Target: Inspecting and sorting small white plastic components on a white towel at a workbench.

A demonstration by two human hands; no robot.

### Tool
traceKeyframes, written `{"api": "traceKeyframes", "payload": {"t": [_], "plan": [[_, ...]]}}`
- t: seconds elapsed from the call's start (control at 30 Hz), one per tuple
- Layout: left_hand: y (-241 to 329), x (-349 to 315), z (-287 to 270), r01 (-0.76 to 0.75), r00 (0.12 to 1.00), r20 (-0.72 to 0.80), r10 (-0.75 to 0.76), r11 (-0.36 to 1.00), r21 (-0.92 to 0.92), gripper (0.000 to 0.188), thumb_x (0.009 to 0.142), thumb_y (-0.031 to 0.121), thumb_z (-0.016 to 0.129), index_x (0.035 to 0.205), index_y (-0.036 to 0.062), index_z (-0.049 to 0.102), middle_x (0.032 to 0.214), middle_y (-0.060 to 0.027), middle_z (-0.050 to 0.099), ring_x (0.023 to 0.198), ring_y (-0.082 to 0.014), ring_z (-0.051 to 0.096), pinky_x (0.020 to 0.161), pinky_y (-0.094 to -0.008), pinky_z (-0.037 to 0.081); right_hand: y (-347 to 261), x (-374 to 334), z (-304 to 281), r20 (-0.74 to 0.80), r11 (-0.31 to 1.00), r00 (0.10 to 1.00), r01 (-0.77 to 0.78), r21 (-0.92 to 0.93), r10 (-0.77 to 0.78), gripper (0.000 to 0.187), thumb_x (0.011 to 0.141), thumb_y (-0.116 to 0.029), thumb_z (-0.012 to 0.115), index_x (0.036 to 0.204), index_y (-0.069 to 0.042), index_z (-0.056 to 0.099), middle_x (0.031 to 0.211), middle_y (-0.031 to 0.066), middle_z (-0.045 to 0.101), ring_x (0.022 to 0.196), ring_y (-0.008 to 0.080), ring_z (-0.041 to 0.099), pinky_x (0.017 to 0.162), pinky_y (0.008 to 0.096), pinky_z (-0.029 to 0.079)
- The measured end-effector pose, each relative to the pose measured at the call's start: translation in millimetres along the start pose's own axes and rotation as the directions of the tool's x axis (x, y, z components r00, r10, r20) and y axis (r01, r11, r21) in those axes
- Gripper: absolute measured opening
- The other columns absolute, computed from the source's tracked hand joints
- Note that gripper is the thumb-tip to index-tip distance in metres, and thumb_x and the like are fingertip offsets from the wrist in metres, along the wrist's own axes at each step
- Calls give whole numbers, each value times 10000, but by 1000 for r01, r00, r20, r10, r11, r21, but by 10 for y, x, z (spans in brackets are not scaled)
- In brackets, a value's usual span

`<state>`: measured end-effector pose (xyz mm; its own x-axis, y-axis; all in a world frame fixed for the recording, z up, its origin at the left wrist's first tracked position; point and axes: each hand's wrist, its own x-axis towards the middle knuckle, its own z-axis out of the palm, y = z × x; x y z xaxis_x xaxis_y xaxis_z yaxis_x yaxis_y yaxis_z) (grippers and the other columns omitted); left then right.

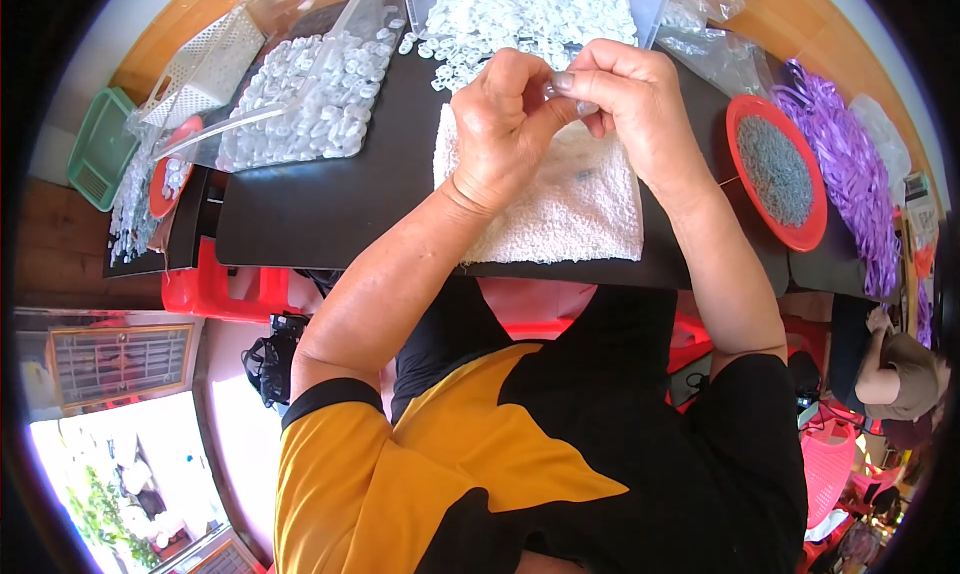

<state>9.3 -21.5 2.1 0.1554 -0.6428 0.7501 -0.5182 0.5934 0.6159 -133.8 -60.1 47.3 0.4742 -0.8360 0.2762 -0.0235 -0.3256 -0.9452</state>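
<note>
Above a white terry towel (pixel 560 219), my left hand (pixel 500 124) and my right hand (pixel 635 99) meet fingertip to fingertip. Both are closed in a pinch around a small translucent plastic piece (pixel 587 108), which the fingers partly cover. Its exact kind is too small to tell. Just behind my hands, a clear plastic bin (pixel 652 9) holds a heap of small white plastic pieces (pixel 530 9), with some spilled in front of it. Left of my hands lies a clear bag (pixel 270 114) full of similar white pieces.
On the right of the black table (pixel 310 209) stand a red bowl (pixel 735 149) of small grey parts and a bundle of purple strips (pixel 850 174). A white basket (pixel 205 59), a green tray (pixel 95 149) and a red dish (pixel 160 189) sit at left. Another person (pixel 890 374) is far right.
</note>
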Motion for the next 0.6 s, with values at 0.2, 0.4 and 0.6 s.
{"api": "traceKeyframes", "payload": {"t": [0.2,0.4,0.6], "plan": [[-4,35,35,111,994,27,-108,978,-175,274,737,51,793,939,18,611,707,-26,605,640,-85,557,607,-228,492,5,50,-84,-17,996,999,-33,89,35,200,821,-173,629,696,-18,609,588,9,535,507,66,481,458,211,363],[-38,56,59,108,994,56,-98,966,-236,266,740,47,783,947,6,621,708,-48,611,637,-93,572,586,-239,495,69,105,-183,40,992,998,-51,116,47,201,825,-172,620,694,-21,606,573,12,519,504,71,489,469,214,377],[-75,3,-18,111,994,39,-106,975,-194,236,731,45,788,891,0,620,723,-50,608,616,-90,561,563,-237,480,57,70,-49,48,991,998,-51,127,45,187,823,-152,601,696,-15,600,583,16,516,505,82,491,470,225,376]]}}
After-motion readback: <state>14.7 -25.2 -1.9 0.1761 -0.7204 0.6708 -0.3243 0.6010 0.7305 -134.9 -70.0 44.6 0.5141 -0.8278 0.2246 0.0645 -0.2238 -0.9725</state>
